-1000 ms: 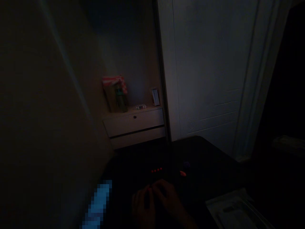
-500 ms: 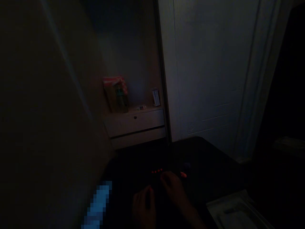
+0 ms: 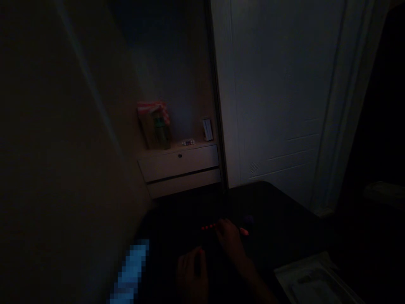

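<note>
In the dim head view, my left hand is closed near the front of the dark table. Its thumb and fingertips pinch a small red ball. Farther forward, my right hand has its fingers bent together at the right end of a row of several small red balls. Whatever its fingertips hold is hidden. Just right of that hand lies an orange-red piece, its shape hard to make out. Behind the piece sits a dark roundish object.
The black tabletop reaches to a drawer unit and a white door. A pale flat packet lies at the right front. A green-topped bottle and a red-and-white topped bag stand on the shelf.
My right hand has moved slightly forward, its fingertips now by the right end of the row of red balls. My left hand has barely moved and still pinches its ball.
</note>
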### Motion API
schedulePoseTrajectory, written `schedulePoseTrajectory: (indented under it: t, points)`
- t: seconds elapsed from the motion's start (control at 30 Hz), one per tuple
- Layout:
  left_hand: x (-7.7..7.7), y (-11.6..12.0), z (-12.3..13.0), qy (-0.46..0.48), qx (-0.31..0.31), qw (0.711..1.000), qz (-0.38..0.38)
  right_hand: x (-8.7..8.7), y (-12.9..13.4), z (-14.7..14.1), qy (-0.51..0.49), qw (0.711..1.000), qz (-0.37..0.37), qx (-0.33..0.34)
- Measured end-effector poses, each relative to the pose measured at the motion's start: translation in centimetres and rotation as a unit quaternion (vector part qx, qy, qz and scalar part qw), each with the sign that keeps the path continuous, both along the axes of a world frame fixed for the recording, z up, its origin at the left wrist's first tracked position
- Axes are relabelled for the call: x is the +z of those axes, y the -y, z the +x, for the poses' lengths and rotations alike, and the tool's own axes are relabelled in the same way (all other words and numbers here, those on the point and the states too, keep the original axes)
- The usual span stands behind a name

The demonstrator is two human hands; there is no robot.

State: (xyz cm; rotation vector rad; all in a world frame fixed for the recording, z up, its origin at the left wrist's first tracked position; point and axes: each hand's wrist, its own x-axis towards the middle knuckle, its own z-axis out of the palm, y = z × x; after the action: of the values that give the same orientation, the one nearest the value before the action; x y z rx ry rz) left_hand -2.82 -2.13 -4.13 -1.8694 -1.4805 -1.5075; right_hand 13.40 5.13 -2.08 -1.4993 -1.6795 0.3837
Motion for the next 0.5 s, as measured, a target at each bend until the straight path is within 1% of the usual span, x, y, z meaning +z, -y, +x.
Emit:
schedulePoseTrajectory:
  t: [0.17, 0.27, 0.5]
  points:
    - [0.43, 0.20, 0.32, -0.004, 0.011, 1.000, -0.002, 0.13, 0.12, -0.03, 0.002, 1.000, -0.002, 0.003]
    - [0.58, 0.11, 0.43, 0.006, 0.013, 1.000, 0.011, 0.21, 0.19, -0.01, 0.000, 1.000, -0.002, 0.008]
    - [0.29, -0.07, 0.33, 0.013, 0.008, 1.000, 0.013, 0.24, 0.38, 0.05, -0.009, 1.000, 0.007, 0.014]
